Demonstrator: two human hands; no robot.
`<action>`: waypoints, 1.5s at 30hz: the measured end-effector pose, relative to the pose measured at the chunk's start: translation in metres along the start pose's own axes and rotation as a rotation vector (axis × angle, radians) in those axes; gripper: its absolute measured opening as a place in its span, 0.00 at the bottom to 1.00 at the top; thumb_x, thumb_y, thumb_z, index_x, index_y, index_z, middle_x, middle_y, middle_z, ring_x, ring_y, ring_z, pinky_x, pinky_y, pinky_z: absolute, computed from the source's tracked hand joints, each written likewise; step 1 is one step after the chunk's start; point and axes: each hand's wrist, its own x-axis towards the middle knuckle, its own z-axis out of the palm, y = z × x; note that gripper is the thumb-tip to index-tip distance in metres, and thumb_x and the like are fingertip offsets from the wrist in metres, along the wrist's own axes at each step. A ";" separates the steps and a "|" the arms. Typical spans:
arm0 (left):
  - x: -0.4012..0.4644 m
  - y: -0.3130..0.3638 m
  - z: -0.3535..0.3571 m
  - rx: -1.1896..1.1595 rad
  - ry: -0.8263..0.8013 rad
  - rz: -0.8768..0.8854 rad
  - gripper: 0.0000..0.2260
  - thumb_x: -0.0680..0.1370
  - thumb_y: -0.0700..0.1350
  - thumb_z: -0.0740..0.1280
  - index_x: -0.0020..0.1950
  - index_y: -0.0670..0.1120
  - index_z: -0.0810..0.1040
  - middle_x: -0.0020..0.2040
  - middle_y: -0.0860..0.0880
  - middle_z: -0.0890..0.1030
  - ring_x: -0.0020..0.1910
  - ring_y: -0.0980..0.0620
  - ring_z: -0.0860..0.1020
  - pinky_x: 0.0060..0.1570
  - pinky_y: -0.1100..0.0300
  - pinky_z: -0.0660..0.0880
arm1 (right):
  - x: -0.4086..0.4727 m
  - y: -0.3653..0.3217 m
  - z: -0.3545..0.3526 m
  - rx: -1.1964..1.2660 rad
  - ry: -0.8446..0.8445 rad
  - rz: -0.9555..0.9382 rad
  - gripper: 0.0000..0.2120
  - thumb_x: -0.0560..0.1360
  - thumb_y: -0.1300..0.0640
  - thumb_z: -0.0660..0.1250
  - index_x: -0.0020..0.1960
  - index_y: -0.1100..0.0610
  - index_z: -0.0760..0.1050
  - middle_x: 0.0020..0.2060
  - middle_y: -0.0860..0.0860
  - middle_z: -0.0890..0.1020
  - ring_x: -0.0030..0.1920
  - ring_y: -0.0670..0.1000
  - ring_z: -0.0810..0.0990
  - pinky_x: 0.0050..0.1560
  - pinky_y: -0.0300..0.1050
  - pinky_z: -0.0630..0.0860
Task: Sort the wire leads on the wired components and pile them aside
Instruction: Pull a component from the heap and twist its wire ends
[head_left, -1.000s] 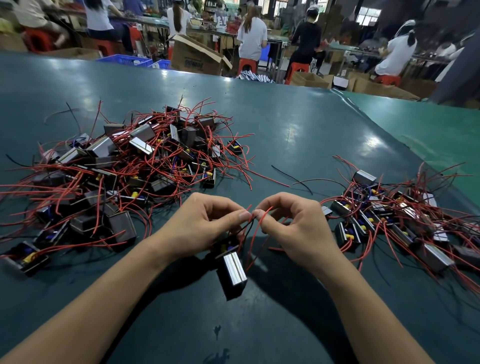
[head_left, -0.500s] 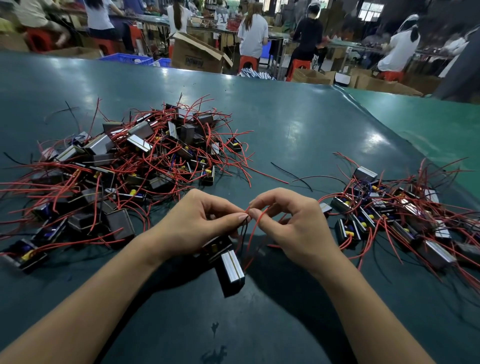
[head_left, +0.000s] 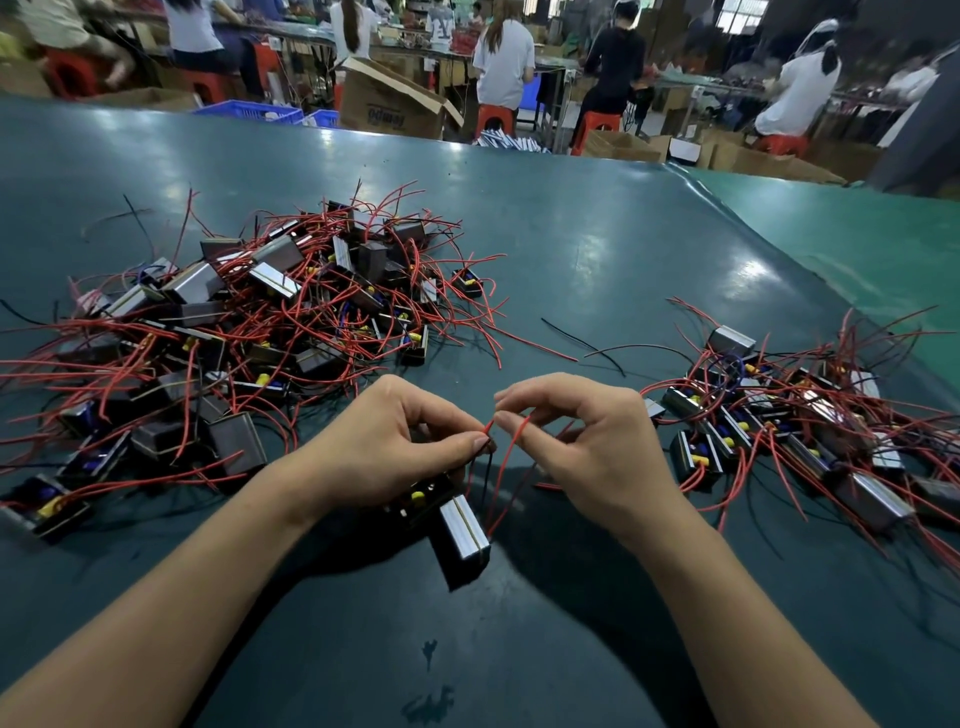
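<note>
In the head view, the one view there is, the left hand (head_left: 395, 447) is curled, its fingers (head_left: 475, 444) pinched tight on the end of a red wire (head_left: 506, 467), and it seems also to steady the small block-shaped part (head_left: 460, 535) that sits low between the wrists, though whether that part hangs from the hand or rests on the dark green surface (head_left: 597, 249) cannot be told. The right hand (head_left: 592, 457) is pinched close as well, thumb and forefinger nearly touching those of the left and holding the same red wire or one beside it; which one is unclear. Thin black wires run down alongside. A large tangled heap of parts (head_left: 249, 332) lies to the left, and a smaller pile (head_left: 789, 431) lies to the right, probably the finished ones. The risks come from the wires themselves. A hard pull on a pinched wire could strain its joint at the part, or drag the part sideways. The loose red loop could catch a black wire and knot rather than straighten. When the part goes aside, its trailing wires could hook those of the right-hand pile, just beside the right hand, and pull sorted pieces out of place.
</note>
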 end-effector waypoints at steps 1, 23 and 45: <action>0.000 0.000 -0.001 0.012 0.000 0.007 0.04 0.75 0.40 0.72 0.47 0.44 0.87 0.38 0.45 0.86 0.38 0.53 0.80 0.42 0.52 0.77 | 0.001 0.000 -0.002 0.045 -0.024 0.011 0.03 0.71 0.62 0.75 0.44 0.55 0.84 0.42 0.46 0.85 0.40 0.46 0.82 0.39 0.30 0.73; 0.001 -0.007 0.002 0.174 0.076 0.264 0.06 0.73 0.45 0.71 0.44 0.45 0.87 0.29 0.51 0.77 0.28 0.53 0.73 0.31 0.58 0.69 | 0.004 -0.006 -0.008 0.516 -0.204 0.484 0.05 0.72 0.66 0.72 0.41 0.58 0.85 0.34 0.58 0.84 0.34 0.49 0.81 0.30 0.38 0.77; 0.007 -0.008 0.012 0.549 0.258 0.439 0.07 0.74 0.45 0.70 0.40 0.47 0.86 0.28 0.56 0.71 0.31 0.62 0.64 0.38 0.60 0.63 | 0.002 -0.009 0.016 0.504 0.093 0.701 0.15 0.72 0.56 0.74 0.29 0.58 0.79 0.24 0.51 0.78 0.23 0.47 0.75 0.24 0.36 0.71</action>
